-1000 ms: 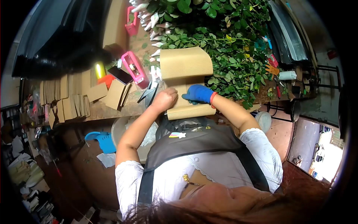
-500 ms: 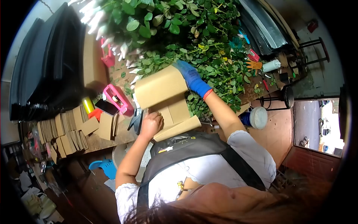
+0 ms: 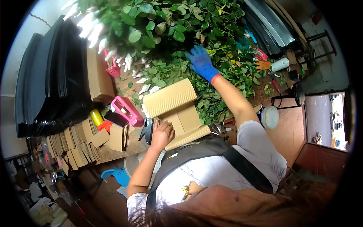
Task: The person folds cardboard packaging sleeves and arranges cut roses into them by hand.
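Observation:
My bare left hand (image 3: 163,134) rests on the left edge of a sheet of corrugated cardboard (image 3: 170,99), beside a dark stapler-like tool (image 3: 146,131). Its fingers are bent, and whether they grip anything is hard to tell. The cardboard lies partly unrolled, its far and near ends curled up and a flat brown piece (image 3: 189,118) between them. Over the leafy green stems (image 3: 227,70), my right hand (image 3: 203,62) in a blue glove is spread open with nothing in it. White-wrapped flower heads (image 3: 92,30) stick out at the left of the stems.
Two pink tape dispensers (image 3: 127,111) stand left of the stems. Stacked cardboard pieces (image 3: 77,142), a yellow roll (image 3: 96,117) and black sheets (image 3: 56,79) are farther left. At the right are an orange glove (image 3: 262,65), a white roll (image 3: 280,64) and a white bucket (image 3: 270,117).
My right hand has moved from the cardboard up over the leaves and spread its fingers. My left hand stays at the cardboard's left edge. The view has turned and shifted.

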